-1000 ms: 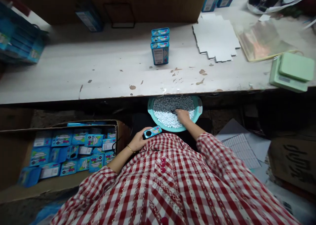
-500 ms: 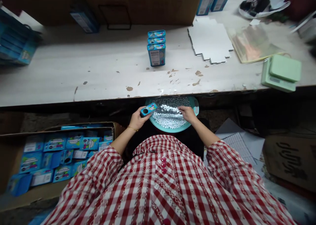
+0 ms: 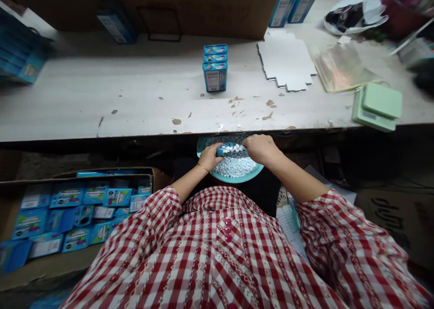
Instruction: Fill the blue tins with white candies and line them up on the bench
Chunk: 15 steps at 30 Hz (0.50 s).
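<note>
Holding: left hand [image 3: 209,157] clenched around small blue tin [image 3: 224,149], tilted
Touching: right hand [image 3: 261,148] curled, on white candies [image 3: 235,166]
Below: teal plastic basin [image 3: 233,179], under worktop [image 3: 135,119] front edge

One teal basin [image 3: 237,179], three stacked tins [image 3: 214,76], one scale [image 3: 376,107]

The chipped white tabletop [image 3: 101,92] carries a row of blue tins [image 3: 214,69]; to their right lie a flat white card blank [image 3: 285,60], a clear plastic bag [image 3: 342,67] and a green scale [image 3: 376,106].
</note>
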Available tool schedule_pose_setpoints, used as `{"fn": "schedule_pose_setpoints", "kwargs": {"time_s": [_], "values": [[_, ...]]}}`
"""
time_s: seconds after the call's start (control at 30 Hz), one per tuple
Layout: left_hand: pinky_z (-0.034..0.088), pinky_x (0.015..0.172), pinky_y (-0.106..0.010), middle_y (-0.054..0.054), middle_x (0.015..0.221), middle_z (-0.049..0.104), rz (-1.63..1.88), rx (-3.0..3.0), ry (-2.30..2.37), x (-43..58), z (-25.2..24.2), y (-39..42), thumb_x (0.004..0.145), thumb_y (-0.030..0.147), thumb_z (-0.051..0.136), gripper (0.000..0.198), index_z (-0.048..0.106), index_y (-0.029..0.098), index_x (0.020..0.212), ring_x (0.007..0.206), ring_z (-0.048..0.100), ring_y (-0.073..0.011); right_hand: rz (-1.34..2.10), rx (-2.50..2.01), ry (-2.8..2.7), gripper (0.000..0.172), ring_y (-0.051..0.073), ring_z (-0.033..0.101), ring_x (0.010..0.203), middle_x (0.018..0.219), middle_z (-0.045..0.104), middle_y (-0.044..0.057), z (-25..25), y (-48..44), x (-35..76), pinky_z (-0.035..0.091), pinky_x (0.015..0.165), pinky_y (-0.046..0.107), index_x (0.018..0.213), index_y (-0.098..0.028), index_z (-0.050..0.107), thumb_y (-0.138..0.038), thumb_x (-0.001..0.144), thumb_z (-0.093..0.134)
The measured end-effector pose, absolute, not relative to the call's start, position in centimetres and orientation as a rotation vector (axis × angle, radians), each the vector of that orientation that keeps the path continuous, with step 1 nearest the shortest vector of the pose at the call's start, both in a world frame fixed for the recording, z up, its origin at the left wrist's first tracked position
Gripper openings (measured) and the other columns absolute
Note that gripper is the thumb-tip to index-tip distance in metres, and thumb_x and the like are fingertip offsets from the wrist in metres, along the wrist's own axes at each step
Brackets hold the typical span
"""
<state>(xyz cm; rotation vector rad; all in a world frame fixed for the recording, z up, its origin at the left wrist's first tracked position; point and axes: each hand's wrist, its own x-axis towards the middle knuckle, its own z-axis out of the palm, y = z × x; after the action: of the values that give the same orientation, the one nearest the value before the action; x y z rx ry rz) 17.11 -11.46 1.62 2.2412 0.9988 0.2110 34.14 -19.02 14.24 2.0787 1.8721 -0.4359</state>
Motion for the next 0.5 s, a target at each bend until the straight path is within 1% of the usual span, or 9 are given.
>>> {"fn": "schedule_pose_setpoints", "kwargs": {"time_s": [0.1,0.17,0.3,0.4,0.5], "values": [[0.045,0.095,-0.034,-0.007,0.116,0.063,0.213,2.246,1.005,17.1,1.1,-11.4,0.068,0.017,0.067,0.050,0.057,0.018,0.117,0.107,0.059,-0.0246,-0.383,2.029,1.919,0.033,0.025,0.064,0.091,0.093,0.068,0.019,15.6,-18.2,32.4,0.047,0.076,0.032,0.098,-0.011,0.069,-0.013,0.084,0.038],[0.045,0.095,-0.034,-0.007,0.116,0.063,0.234,2.227,0.999,17.1,0.8,-11.4,0.068,0.018,0.067,0.049,0.058,0.019,0.116,0.107,0.058,-0.0243,-0.383,2.001,1.945,0.033,0.025,0.064,0.092,0.093,0.067,0.020,16.4,-18.0,31.8,0.046,0.077,0.031,0.097,-0.009,0.068,-0.012,0.085,0.038],[0.044,0.096,-0.034,-0.008,0.112,0.064,0.388,2.083,0.973,16.4,0.4,-11.1,0.068,0.021,0.068,0.044,0.060,0.017,0.110,0.104,0.060,-0.0226,-0.378,2.026,1.928,0.032,0.024,0.064,0.088,0.096,0.067,0.016,16.6,-19.2,33.6,0.046,0.074,0.031,0.098,-0.013,0.067,-0.013,0.087,0.036],[0.046,0.092,-0.035,-0.009,0.102,0.066,0.511,1.814,1.027,15.4,-0.3,-10.7,0.067,0.029,0.068,0.044,0.060,0.014,0.107,0.095,0.062,-0.0211,-0.377,2.170,1.771,0.032,0.022,0.064,0.087,0.097,0.066,0.014,13.5,-21.1,36.6,0.045,0.073,0.029,0.100,-0.017,0.064,-0.014,0.088,0.034],[0.049,0.085,-0.037,-0.008,0.093,0.067,0.524,1.585,1.135,15.0,-1.7,-10.3,0.065,0.037,0.068,0.041,0.061,0.013,0.098,0.088,0.063,-0.0210,-0.534,2.281,1.612,0.035,0.021,0.063,0.089,0.099,0.065,0.015,7.5,-22.5,37.7,0.044,0.074,0.029,0.104,-0.014,0.062,-0.009,0.087,0.031]]}}
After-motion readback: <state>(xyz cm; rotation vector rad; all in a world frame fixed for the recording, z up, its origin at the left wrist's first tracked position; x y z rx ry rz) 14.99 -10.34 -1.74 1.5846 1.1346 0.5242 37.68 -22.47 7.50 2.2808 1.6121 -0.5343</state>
